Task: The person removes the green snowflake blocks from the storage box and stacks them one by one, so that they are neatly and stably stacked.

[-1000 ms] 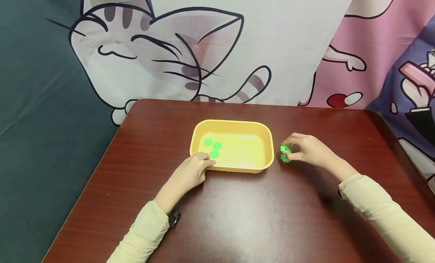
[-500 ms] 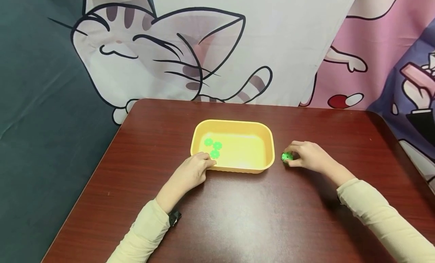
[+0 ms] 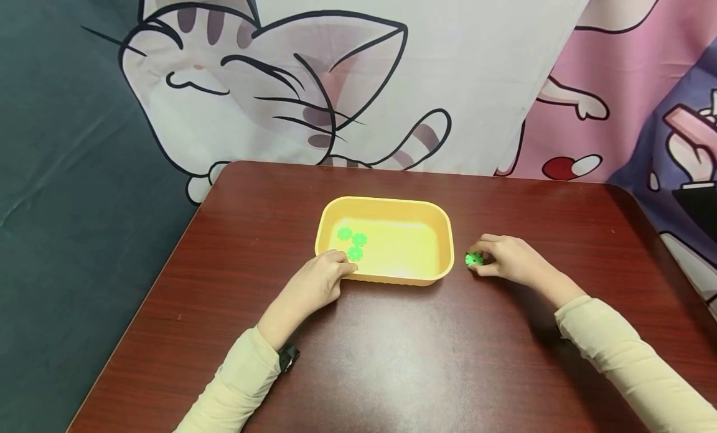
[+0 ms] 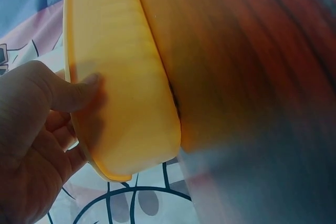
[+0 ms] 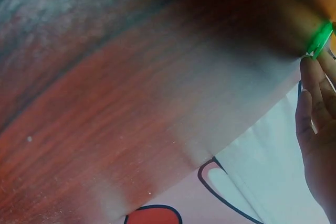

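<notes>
A shallow yellow plastic tub stands on the table. My left hand grips its near left rim; the left wrist view shows the thumb against the outer wall and fingers over the other side of the rim. Inside the tub, at its left end, lie three green flower-shaped discs. Just right of the tub, my right hand pinches a green notched disc between thumb and fingers, low over the table. That disc appears edge-on in the right wrist view; whether a second one lies under it I cannot tell.
The dark red-brown wooden table has a glossy patch of reflected light in front of the tub. Behind its far edge hangs a cloth printed with cartoon cats. A black band sits at the left wrist.
A second ago two green discs showed side by side at my right hand; now one shows there, after the hand moved slightly nearer. The left hand keeps its hold on the tub.
</notes>
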The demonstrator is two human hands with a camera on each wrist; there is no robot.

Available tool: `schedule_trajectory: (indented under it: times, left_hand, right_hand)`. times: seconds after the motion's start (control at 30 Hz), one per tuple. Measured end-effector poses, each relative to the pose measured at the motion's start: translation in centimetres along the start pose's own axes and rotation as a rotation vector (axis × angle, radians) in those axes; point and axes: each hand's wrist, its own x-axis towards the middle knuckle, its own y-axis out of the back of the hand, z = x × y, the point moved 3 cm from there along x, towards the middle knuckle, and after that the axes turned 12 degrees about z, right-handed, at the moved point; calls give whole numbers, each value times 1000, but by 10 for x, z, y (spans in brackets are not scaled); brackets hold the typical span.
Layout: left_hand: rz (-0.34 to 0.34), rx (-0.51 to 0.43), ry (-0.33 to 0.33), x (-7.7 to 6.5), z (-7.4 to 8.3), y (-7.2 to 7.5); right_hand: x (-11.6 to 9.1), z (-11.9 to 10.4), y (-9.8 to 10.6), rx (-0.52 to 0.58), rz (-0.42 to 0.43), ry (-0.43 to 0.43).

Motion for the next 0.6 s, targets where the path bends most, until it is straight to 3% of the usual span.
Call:
schedule_trajectory:
  times: [0.43,0.6]
  left_hand:
    - [6,-7,-3,-1,-1,1]
    - [14,-18,-13,-1,-2,0]
  right_hand:
    - [7,-3,6,-18,-46,-43]
    - [19,-5,12,-21,-9,-69]
